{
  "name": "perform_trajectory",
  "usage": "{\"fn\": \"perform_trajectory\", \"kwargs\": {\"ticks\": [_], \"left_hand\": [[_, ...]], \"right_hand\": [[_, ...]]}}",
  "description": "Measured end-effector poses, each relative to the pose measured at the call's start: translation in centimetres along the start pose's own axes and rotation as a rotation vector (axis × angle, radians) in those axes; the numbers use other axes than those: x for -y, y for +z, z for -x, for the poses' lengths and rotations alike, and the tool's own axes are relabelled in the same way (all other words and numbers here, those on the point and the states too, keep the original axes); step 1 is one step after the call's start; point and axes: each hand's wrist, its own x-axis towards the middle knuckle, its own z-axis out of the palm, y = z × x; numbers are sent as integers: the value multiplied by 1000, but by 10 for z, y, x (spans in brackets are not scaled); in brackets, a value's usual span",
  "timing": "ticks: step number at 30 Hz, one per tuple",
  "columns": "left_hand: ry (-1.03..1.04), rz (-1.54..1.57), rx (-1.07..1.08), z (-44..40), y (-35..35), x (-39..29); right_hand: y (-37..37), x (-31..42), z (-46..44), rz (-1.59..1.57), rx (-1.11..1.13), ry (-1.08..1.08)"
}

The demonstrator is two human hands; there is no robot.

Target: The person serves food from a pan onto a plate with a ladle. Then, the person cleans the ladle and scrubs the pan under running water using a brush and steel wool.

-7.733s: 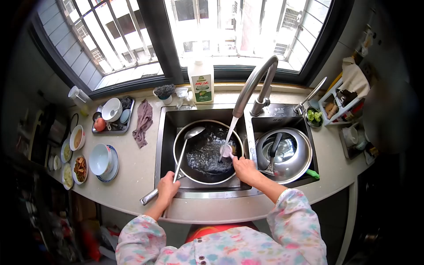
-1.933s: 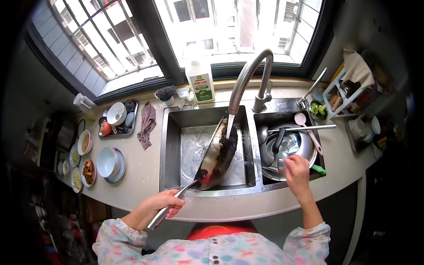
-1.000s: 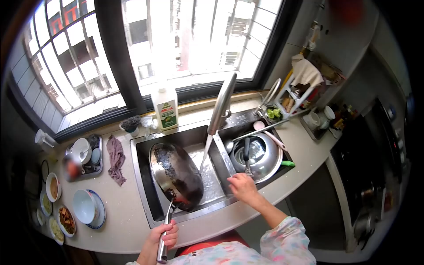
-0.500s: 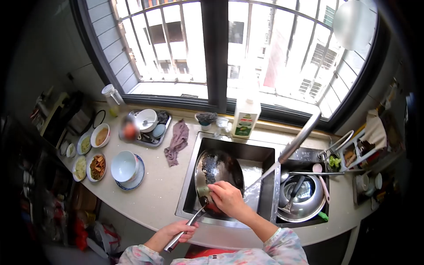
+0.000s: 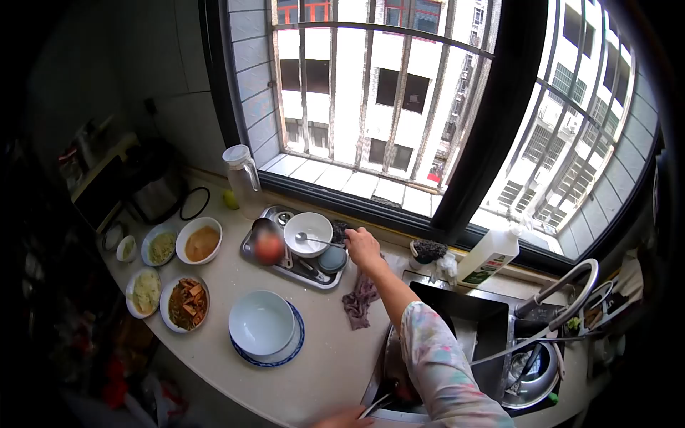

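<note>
1. Nearest, the left hand (image 5: 344,419), blurred and cut by the bottom edge, is seemingly curling closed around the pan handle (image 5: 377,404), probably steadying it.
2. Just beyond those fingers, the pan (image 5: 394,357) is resting in the sink (image 5: 492,321), partly hidden.
3. On the near side of the right fingers, a cloth (image 5: 359,307) is lying crumpled.
4. Farther off, the right hand (image 5: 364,248) is hanging beside a dark scouring pad (image 5: 340,230), fingers bunched; whether they are gripping it, I cannot tell.
5. Left of them, the tray (image 5: 314,284) is presumably keeping small items together.
</note>
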Motion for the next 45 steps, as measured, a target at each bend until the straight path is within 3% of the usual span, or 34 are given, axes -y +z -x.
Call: {"fn": "perform_trajectory", "kwargs": {"ticks": [7,9,16,19,22,24,26,27,31,35,39,40,43,45], "left_hand": [[54,269,10,8,-20,-13],[65,325,8,2,-15,-4],[22,286,10,5,-19,-13],[26,231,-2,-6,-22,-7],[66,140,25,-19,-12,14],[-50,-131,30,13,-31,-43],[89,-384,-152,19,-27,-42],[29,-437,-179,20,-25,-41],[40,-786,-282,29,-28,-47],[96,-907,-241,36,-36,-60],[69,-972,-410,29,-34,-81],[80,-897,-464,29,-28,-99],[178,-285,-354,-4,3,-126],[269,-154,-289,-40,39,-151]], "right_hand": [[47,-10,-51,30,0,295],[40,-12,-54,-101,102,400],[20,-14,-46,-198,-277,226],[-2,-13,-44,-216,-433,246],[-26,-13,-30,-510,-621,311],[-34,-26,-5,-892,-687,393],[-41,-41,38,-1246,-690,475],[-80,-16,75,-1447,-658,616],[-122,-58,208,-1361,-609,755],[-142,-82,316,-1485,-661,827],[-148,-104,376,-1524,-605,961],[-150,-107,385,-1565,-573,981],[-139,-117,396,-1745,-581,947],[-141,-118,395,-1822,-595,917]]}}
